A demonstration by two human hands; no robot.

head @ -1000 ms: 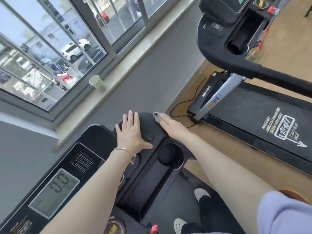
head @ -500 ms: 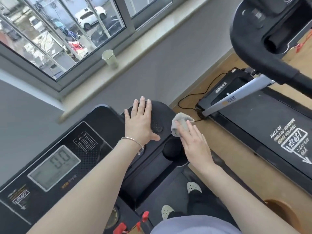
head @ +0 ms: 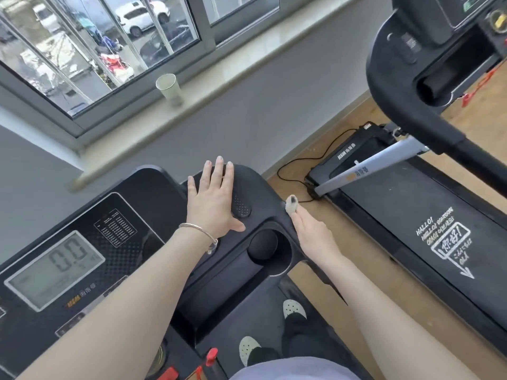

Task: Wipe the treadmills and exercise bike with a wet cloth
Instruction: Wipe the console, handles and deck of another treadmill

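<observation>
Cloth [head: 291, 204] now off-console, bunched, dirt-smudged.

Grey wall [head: 247, 116] under a daylit window [head: 115, 37], paper cup [head: 168, 87] on the pale sill [head: 233, 67], wood floor [head: 310, 215], black cable [head: 296, 171].

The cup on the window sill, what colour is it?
The cup is white or pale cream, seen in the head view, the only view.
</observation>
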